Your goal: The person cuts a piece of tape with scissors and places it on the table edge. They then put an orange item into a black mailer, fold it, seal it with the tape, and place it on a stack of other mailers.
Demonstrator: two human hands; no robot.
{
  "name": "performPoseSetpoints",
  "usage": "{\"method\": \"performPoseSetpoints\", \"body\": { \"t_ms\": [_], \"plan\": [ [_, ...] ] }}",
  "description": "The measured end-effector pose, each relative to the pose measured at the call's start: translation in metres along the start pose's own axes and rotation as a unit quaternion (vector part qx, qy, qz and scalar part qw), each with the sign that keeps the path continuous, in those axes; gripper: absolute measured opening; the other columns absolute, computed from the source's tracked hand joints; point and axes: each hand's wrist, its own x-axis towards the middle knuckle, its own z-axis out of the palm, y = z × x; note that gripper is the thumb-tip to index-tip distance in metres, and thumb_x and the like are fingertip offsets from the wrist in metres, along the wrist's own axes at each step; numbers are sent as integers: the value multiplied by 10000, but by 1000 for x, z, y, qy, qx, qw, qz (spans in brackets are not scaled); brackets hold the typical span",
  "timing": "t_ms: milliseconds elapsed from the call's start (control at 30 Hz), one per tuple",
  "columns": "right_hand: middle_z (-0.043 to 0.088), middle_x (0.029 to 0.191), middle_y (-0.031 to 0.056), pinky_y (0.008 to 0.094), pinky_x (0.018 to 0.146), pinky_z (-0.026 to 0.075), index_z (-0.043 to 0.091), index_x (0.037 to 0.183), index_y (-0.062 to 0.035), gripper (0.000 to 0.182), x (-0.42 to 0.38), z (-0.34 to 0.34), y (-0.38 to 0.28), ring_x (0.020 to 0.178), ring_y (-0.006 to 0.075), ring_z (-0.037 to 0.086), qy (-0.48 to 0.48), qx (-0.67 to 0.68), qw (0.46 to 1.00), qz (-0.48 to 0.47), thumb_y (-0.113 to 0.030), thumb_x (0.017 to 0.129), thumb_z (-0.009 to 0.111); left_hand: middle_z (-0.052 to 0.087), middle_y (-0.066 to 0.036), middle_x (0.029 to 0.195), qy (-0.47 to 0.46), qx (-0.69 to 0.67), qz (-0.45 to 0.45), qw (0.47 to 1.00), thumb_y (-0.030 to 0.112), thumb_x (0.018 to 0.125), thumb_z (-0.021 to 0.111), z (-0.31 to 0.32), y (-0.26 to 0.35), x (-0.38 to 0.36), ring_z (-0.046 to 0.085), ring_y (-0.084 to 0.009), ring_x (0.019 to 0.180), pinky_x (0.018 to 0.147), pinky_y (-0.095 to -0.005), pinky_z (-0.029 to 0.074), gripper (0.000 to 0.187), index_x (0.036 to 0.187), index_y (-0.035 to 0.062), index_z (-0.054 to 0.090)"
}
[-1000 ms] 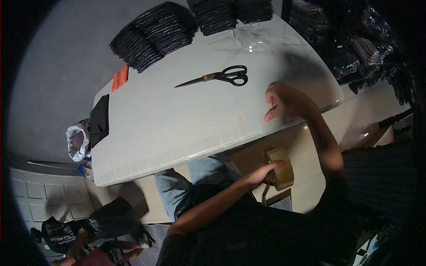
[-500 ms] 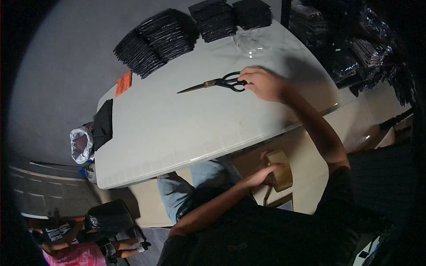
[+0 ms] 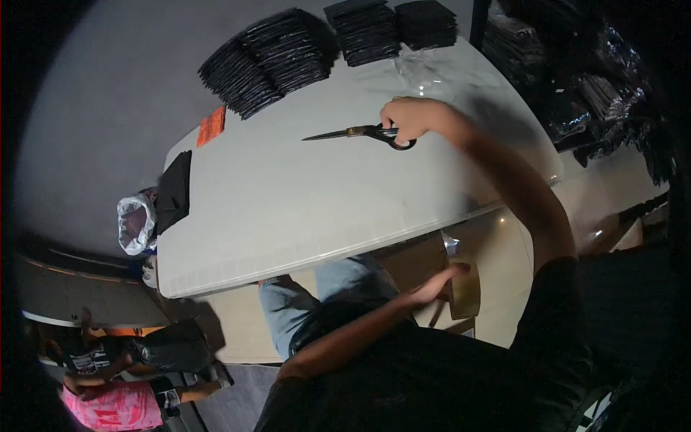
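On the white table [image 3: 273, 194] lies a pair of black-handled scissors [image 3: 360, 132], blades pointing left. My right hand [image 3: 417, 117] is closed over its handles, covering part of the loops. Below the table's near edge, my left hand [image 3: 433, 286] grips a wide roll of yellowish tape [image 3: 465, 291], thumb at its rim; the other fingers are mostly hidden. A crumpled piece of clear plastic [image 3: 425, 70] sits just beyond my right hand.
Several stacks of black plastic packets [image 3: 266, 61] line the table's far side. An orange packet [image 3: 211, 127] and a black folded sheet [image 3: 174, 191] lie at the left, beside a lined bin [image 3: 135, 225]. Two people [image 3: 115, 389] are at lower left; packed shelves [image 3: 568, 79] stand right.
My right hand has gone from touching the scissors' handles to closing over them, and the handles have swung slightly towards me. My left hand still holds the tape. The view has shifted a little.
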Motion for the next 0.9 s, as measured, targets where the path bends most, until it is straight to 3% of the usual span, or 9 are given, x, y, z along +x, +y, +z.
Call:
{"method": "performPoseSetpoints", "body": {
  "t_ms": [67,200,267,433,500,567,633,733,900],
  "plan": [
    [715,1102,145,351,789,559,661,1189,13,393,12,-13,4,961,255,708,-148,58,987,-2,-90,825,769,508,-165,1465,10,14,-9,1000,570,966,627,6,10,-4,508,-336,1350,1073,-536,471,800,1569,134,332],
    [743,1051,123,330,742,550,677,1136,28,370,-7,11,48,837,181,702,-158,397,903,-32,-194,859,783,515,-153,1382,94,59,104,988,487,950,705,27,21,-15,494,-309,1329,1058,-525,476,816,1554,153,270],
    [706,944,71,291,684,511,669,1157,45,417,-53,14,45,779,136,656,-106,560,800,-185,-303,938,735,507,-140,1316,81,127,203,968,363,929,769,20,15,-6,480,-284,1311,1050,-491,473,816,1509,146,237],
    [568,856,-6,250,672,453,655,1221,50,666,-163,24,61,739,87,538,-29,594,785,-174,-568,976,616,518,-163,1328,96,203,177,958,304,923,774,17,32,-17,506,-307,1293,1071,-462,450,766,1459,99,268],
    [558,860,-12,291,719,490,660,1232,24,808,-219,2,62,777,106,568,-57,592,804,-18,-711,901,609,526,-181,1335,100,218,173,955,324,924,766,20,34,-18,520,-326,1290,1082,-463,442,754,1443,82,275],
    [621,859,1,336,769,526,708,1207,-56,641,-272,-27,54,819,139,620,-29,387,893,229,-566,826,779,511,-142,1315,136,240,204,939,187,957,728,26,33,-21,509,-268,1273,1078,-432,433,694,1465,118,261],
    [701,877,18,356,772,551,766,1141,-138,489,-294,-28,86,813,156,659,-121,96,988,-20,-307,700,897,509,-139,1313,123,228,228,939,162,961,717,27,29,-18,508,-263,1270,1081,-432,428,705,1485,126,246],
    [751,876,25,362,734,556,797,1071,-164,473,-323,-51,73,775,164,677,-225,163,954,116,-93,614,895,504,-132,1310,117,202,266,935,123,965,702,36,32,-21,508,-255,1261,1086,-431,419,746,1526,145,211],
    [753,848,10,327,686,547,801,1085,-154,412,-319,-42,101,730,136,668,-310,181,925,125,-80,685,862,507,-125,1294,108,160,268,944,108,959,704,42,41,-27,505,-251,1251,1092,-427,411,821,1573,165,161]
  ]
}}
